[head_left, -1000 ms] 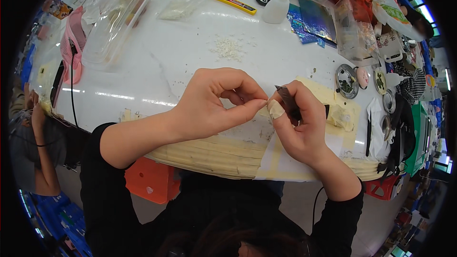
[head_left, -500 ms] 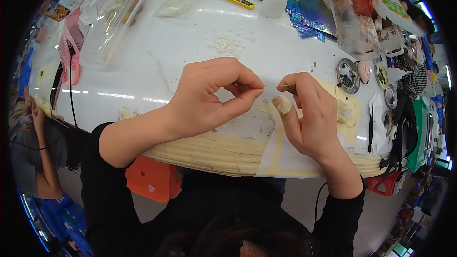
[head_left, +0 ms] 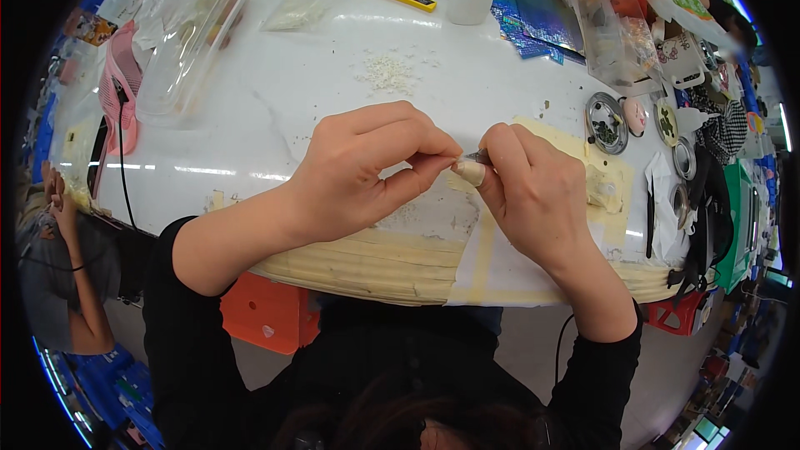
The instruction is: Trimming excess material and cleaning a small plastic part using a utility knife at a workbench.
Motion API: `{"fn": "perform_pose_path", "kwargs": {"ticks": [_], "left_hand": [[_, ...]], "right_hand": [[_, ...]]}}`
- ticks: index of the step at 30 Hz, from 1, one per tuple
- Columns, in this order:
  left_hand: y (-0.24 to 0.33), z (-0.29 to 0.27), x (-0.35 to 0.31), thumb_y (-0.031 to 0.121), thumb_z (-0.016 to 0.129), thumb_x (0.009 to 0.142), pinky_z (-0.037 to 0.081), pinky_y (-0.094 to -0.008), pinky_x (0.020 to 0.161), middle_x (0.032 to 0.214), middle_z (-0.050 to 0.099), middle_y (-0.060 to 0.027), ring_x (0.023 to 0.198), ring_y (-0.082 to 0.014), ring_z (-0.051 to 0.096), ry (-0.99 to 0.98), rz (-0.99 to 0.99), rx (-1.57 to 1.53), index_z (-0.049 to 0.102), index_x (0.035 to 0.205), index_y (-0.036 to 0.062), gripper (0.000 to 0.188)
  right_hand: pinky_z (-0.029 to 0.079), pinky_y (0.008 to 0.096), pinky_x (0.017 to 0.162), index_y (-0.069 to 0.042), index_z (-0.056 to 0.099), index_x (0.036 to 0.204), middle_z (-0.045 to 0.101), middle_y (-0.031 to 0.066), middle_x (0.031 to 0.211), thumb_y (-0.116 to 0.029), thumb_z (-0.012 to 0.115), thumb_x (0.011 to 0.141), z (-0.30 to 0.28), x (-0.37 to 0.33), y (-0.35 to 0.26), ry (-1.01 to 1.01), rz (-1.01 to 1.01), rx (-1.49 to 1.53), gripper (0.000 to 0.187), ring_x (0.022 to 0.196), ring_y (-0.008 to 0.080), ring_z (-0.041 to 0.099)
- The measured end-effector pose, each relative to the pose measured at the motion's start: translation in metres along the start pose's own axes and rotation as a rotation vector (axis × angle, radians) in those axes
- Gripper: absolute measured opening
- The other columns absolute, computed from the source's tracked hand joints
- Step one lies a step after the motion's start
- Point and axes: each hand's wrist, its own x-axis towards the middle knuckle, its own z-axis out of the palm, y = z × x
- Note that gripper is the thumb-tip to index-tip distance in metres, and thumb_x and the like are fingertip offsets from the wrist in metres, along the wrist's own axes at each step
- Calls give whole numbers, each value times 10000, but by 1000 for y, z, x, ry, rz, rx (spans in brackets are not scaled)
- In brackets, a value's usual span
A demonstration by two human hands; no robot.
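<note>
Clamped between the thumb and fingers of the right hand (head_left: pixel 537 187), a dark blade (head_left: pixel 480 157) sits just right of frame centre, beside the left hand (head_left: pixel 358 167). Left thumb and forefinger pinch together; any held piece is too small to identify. Loose pressure could let the blade slip into the left fingertips (head_left: pixel 451 152).

**Checks and Blue Against White**

The slim metal blade (head_left: pixel 478 157) is dark grey, the thumb tape (head_left: pixel 469 172) cream. The glossy white tabletop (head_left: pixel 275 75) has a pale yellow front edge (head_left: pixel 358 273). Flat, shiny foil sheets (head_left: pixel 546 17) gleam blue; the bunched cloth (head_left: pixel 733 132) carries black-and-white checks.
</note>
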Motion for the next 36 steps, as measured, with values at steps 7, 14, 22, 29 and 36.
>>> {"fn": "perform_pose_path", "kwargs": {"ticks": [7, 14, 22, 29, 36], "left_hand": [[-1, 0, -1, -104, 693, 751, 508, -255, 599, 828, 673, -82, 695, -163, 638, -4, 22, 18, 678, 933, -6, 208], [-1, 0, -1, -104, 700, 743, 507, -259, 593, 827, 674, -84, 697, -169, 639, -5, 31, 26, 678, 930, -7, 213], [-2, 0, -2, -99, 703, 740, 505, -259, 592, 822, 672, -84, 697, -175, 637, -14, 35, 29, 676, 920, -5, 205], [5, -3, 1, -16, 687, 840, 529, -240, 636, 819, 678, -71, 727, -121, 650, -50, -382, -373, 674, 926, -4, 88], [-1, -10, 5, 166, 691, 893, 520, -219, 631, 793, 677, -59, 699, -97, 647, -109, -930, -894, 653, 888, 33, 138]], "right_hand": [[430, 348, 499, -72, 501, 826, 533, 56, 687, -129, 681, 821, -1, -1, -1, -40, 29, 27, 188, 584, 243, 567], [432, 340, 474, -79, 480, 841, 497, 50, 688, -202, 703, 818, 1, -2, 1, -46, 5, -3, 256, 588, 215, 570], [443, 346, 471, -91, 495, 826, 503, 44, 685, -166, 694, 804, 0, -1, 1, -54, -1, 20, 213, 579, 219, 577], [420, 340, 450, -81, 504, 790, 509, 41, 646, -152, 700, 798, 1, -2, 1, -20, -1, 55, 208, 540, 224, 557], [425, 330, 445, -83, 502, 793, 534, 38, 653, -127, 723, 751, 2, -3, 1, 19, 29, 86, 229, 534, 219, 565]]}}
